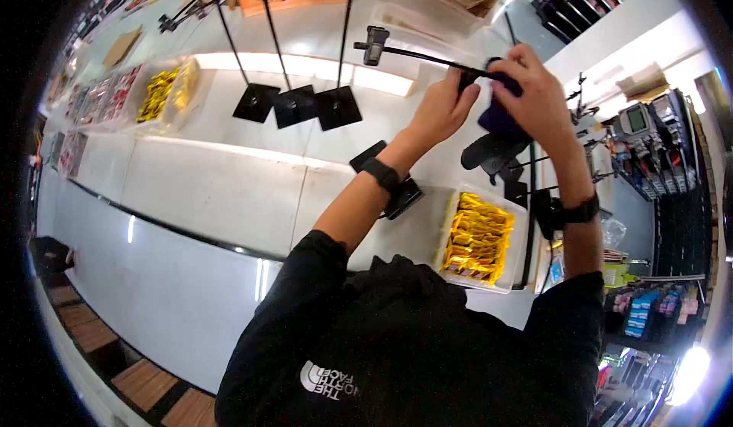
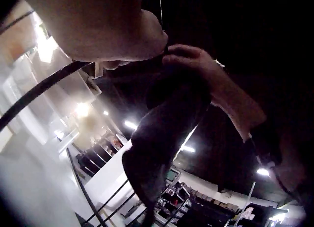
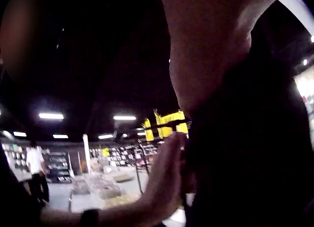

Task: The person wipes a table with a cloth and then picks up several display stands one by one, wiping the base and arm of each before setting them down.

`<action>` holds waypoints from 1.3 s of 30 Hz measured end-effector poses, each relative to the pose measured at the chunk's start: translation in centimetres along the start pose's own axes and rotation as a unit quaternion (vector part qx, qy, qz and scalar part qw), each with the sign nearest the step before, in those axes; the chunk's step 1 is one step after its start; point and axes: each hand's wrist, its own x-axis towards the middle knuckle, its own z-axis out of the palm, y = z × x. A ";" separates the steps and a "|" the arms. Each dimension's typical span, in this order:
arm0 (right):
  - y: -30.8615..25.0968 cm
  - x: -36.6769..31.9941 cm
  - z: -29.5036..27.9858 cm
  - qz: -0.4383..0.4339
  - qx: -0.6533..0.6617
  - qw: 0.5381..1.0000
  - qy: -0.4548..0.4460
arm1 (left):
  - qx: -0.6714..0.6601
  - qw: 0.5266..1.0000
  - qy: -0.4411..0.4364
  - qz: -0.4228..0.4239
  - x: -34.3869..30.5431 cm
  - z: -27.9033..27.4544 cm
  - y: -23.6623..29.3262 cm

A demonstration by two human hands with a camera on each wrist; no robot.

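Observation:
In the head view my left hand [image 1: 445,108] grips a thin black rod [image 1: 427,57] with a black clamp [image 1: 374,46] on its far end. My right hand [image 1: 538,95] holds a dark navy, soft-looking item [image 1: 504,118] against the rod's near end, fingers bent over it. A black piece with a rounded end [image 1: 481,150] hangs just below. From the left wrist, the dark item [image 2: 164,134] drops long and rounded under my right hand [image 2: 196,60]. The right wrist view has it as a large dark mass [image 3: 250,148] close by my left hand [image 3: 164,178]; its kind cannot be told.
Black rod stands on square bases [image 1: 296,107] line the white counter [image 1: 229,186]. A clear bin of yellow packets [image 1: 525,255] sits near my body; another tub of yellow packets [image 1: 191,83] stands far left. Stocked racks [image 1: 649,144] are at right. A person [image 3: 36,168] stands in the background.

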 end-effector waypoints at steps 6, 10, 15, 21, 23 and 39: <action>-0.5 -4.3 -2.7 0.112 -0.046 0.985 0.121 | 0.028 0.998 0.042 0.032 -0.4 0.1 -1.3; 3.6 -8.7 -3.8 0.226 -0.004 0.890 0.395 | -0.010 1.000 0.027 0.005 0.6 0.4 -0.1; 4.3 -8.4 -1.8 0.361 0.373 0.768 0.375 | -0.006 0.999 0.038 -0.008 0.1 1.0 -0.4; 4.0 -4.4 3.6 0.263 0.283 0.892 0.235 | -0.013 1.000 0.018 -0.021 -1.0 1.8 -0.8; 4.9 -4.3 5.2 0.324 0.546 0.764 0.115 | -0.054 0.998 0.018 -0.013 0.1 1.2 -1.3; 2.9 -9.0 9.4 0.251 0.880 0.369 0.162 | -0.168 0.972 0.083 -0.140 1.7 -2.4 -0.6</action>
